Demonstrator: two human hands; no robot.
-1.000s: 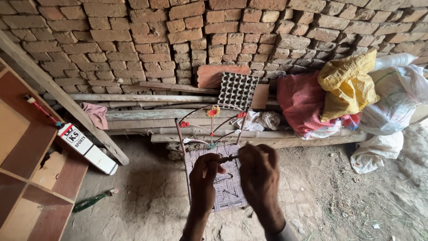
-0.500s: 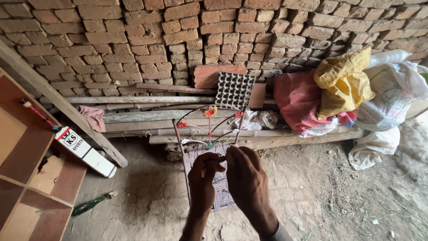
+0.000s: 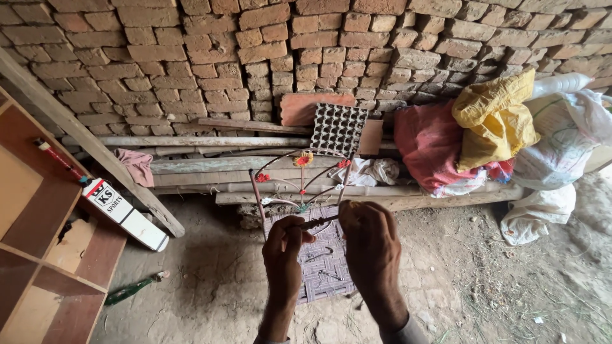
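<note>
Two hands meet in the middle of the view, but the surroundings start far left with a brown wooden shelf unit [image 3: 38, 255] lying open-faced. Beside it a cricket bat [image 3: 108, 205] rests on the dirt, its red handle pointing up-left, and a long plank [image 3: 89, 143] leans across towards the brick wall [image 3: 191, 57]. A green bottle [image 3: 131, 291] lies on the ground below the bat. A pink rag [image 3: 137, 167] hangs on stacked timber [image 3: 210, 162] along the foot of the wall.

The left hand [image 3: 284, 258] is closed with thumb and fingers pinched on one end of a short dark rod [image 3: 317, 222]; the right hand [image 3: 370, 245] pinches its other end, so the rod spans the small gap between them, held above a woven purple mat [image 3: 322, 267]. Just behind the hands stands a wire frame [image 3: 299, 181] with small red and orange flowers, partly blocking the view of the timber. A dark egg tray [image 3: 338, 127] leans on the wall behind it, next to a reddish tile [image 3: 306, 108].

Further right, a red cloth bundle [image 3: 427, 143], a yellow sack [image 3: 494, 118] and white bags [image 3: 561, 134] pile against the wall.
</note>
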